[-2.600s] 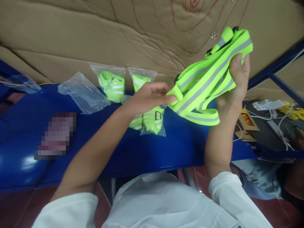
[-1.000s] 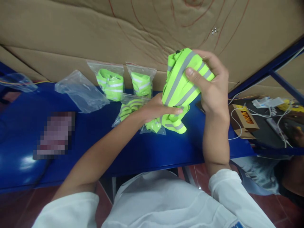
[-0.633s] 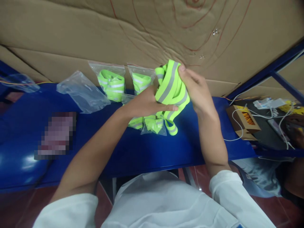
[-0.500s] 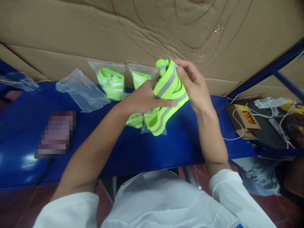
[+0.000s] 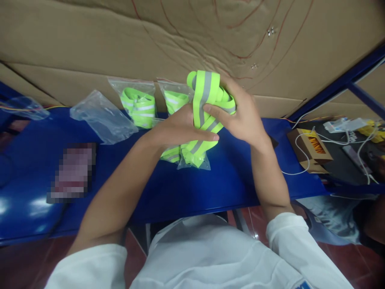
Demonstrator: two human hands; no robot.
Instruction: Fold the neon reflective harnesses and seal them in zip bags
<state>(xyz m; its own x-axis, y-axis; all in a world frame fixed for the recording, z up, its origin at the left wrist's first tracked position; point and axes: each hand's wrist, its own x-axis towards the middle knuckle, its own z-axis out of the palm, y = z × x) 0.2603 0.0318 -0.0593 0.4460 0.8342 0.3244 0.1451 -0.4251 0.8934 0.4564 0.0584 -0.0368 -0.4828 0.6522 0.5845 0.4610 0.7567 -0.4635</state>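
A neon yellow-green strap with a grey stripe (image 5: pixel 205 90) hangs in folds between both hands above the blue table. My left hand (image 5: pixel 183 126) grips its lower left part, thumb stretched across the front. On its right side, my right hand (image 5: pixel 236 114) is closed round the folds, with the thumb pressed on the front. Behind my left hand lie clear bags with similar straps: one (image 5: pixel 140 107) at the left, another (image 5: pixel 174 100) beside it. More bagged straps (image 5: pixel 194 158) lie below the held one, partly covered.
On the blue table (image 5: pixel 180 192) lie a clear plastic bag (image 5: pixel 104 116) and a blurred-out flat object (image 5: pixel 73 170). A cardboard box (image 5: pixel 311 150) and white cables are at the right. Brown cardboard (image 5: pixel 90 40) stands behind. Another person's arm (image 5: pixel 374 216) shows at the lower right.
My right thumb has moved down and left onto the strap's front. The strap's upper fold now stands more upright and farther left, and its lower loop has drawn up.
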